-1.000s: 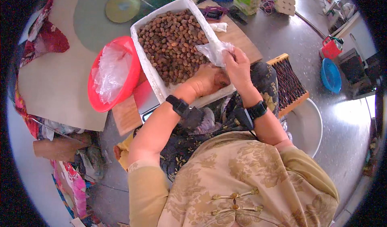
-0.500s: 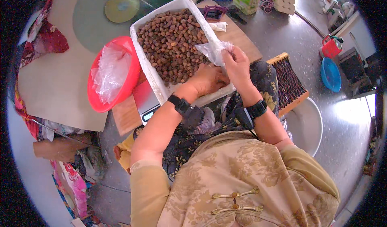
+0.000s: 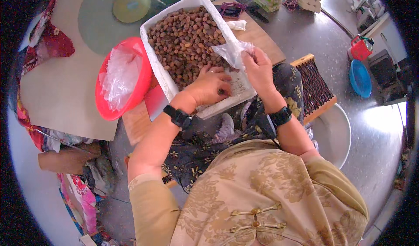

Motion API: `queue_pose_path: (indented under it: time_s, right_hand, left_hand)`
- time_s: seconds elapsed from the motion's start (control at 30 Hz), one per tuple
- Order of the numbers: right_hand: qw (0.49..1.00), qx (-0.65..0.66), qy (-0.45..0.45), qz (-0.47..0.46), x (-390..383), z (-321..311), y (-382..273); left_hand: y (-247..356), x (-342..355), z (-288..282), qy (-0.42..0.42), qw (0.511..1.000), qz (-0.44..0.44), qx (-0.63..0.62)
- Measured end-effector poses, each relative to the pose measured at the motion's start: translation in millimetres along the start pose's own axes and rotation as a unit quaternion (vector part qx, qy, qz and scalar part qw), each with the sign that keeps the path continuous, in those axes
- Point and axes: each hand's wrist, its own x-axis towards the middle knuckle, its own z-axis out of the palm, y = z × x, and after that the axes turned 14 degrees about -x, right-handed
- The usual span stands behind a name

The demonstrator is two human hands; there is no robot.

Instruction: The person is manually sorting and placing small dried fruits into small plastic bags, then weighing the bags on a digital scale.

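Note:
A white foam box (image 3: 153, 69) holds a heap of small brown dried fruits (image 3: 185, 38). Over the heap's near edge, my left hand (image 3: 209, 86) has its fingers curled, with a dark piece of the fruit showing between thumb and fingers. My right hand (image 3: 260, 71) pinches the edge of a clear plastic bag (image 3: 231, 54) above the box's right side. Part of the bag hangs toward the fruit; its contents, if any, cannot be made out. The box's near right corner shows bare floor with crumbs.
Left of the box stands a red basin (image 3: 101, 102) with clear plastic bags (image 3: 122, 78). A scale (image 3: 157, 102) is partly under the box on a wooden board (image 3: 135, 126). To the right are a beaded wooden stool (image 3: 314, 89) and a white bucket (image 3: 348, 134).
My left hand has moved left from the box's near right corner onto the edge of the heap, uncovering that corner. My right hand still holds the bag in nearly the same place.

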Motion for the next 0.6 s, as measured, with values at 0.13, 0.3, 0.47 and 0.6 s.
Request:
queue_pose_path:
  time_s: [0.13,0.3,0.47,0.6]
  right_hand:
    - [1.000,0.012,0.003,0.013,4,-2,11]
    - [0.998,-0.057,0.006,0.000,3,-1,3]
    - [1.000,-0.022,0.011,-0.012,5,-1,15]
    - [1.000,-0.006,0.003,0.011,1,1,8]
  left_hand:
    - [6,-6,-41,-0.048,0.990,-0.050,0.124]
    - [8,-18,-8,0.045,0.998,0.007,0.049]
    - [-1,-17,-16,0.032,0.995,0.025,0.092]
    - [-13,-24,-31,0.046,0.974,-0.079,0.207]
